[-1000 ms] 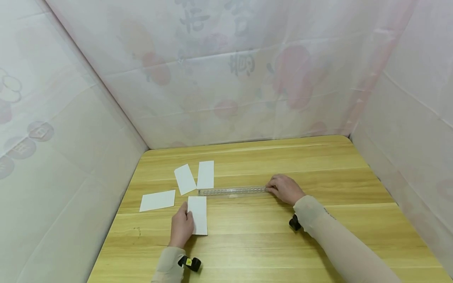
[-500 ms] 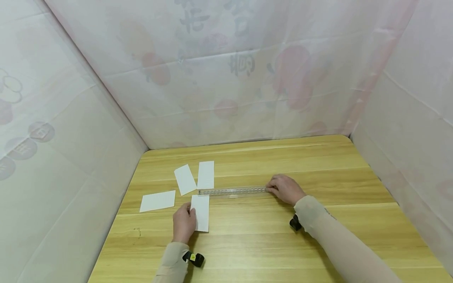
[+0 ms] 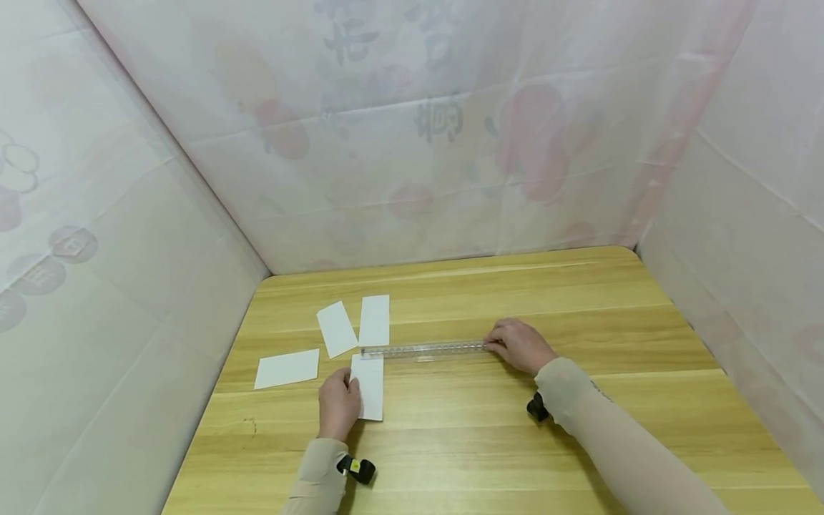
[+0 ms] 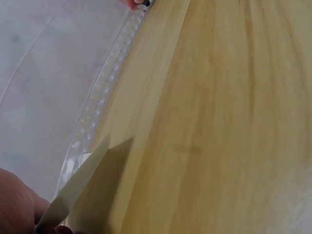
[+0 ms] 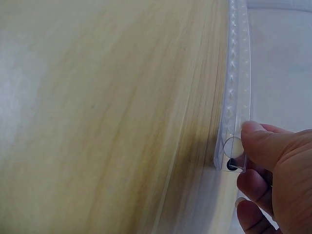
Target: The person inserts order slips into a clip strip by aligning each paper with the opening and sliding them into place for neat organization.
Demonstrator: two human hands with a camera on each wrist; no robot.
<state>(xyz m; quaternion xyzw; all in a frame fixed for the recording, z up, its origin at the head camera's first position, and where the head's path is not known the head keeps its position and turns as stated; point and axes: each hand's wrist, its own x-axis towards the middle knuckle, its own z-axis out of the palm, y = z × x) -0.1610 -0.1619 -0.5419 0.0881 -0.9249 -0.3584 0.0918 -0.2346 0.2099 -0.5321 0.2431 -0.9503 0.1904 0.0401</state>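
Observation:
My left hand (image 3: 339, 404) pinches a white rectangular card (image 3: 371, 386) by its left side. In the left wrist view the card (image 4: 78, 183) is tilted and casts a shadow on the table. Its far edge meets the left end of a long clear plastic tube (image 3: 428, 350); whether they touch I cannot tell. At the tube's other end, my right hand (image 3: 520, 345) pinches it between thumb and fingers. Seen from the right wrist, the tube (image 5: 236, 73) has a row of round clear shapes and a black dot near its end.
Two white cards, one tilted (image 3: 337, 329) and one nearly straight (image 3: 374, 320), lie beyond the tube's left end. Another white card (image 3: 287, 368) lies farther left on the wooden table (image 3: 483, 443). Printed cloth walls (image 3: 412, 164) stand behind and at both sides.
My left hand has shifted the card to the right and slightly away from me, up to the tube's left end. My right hand and the tube have stayed in place.

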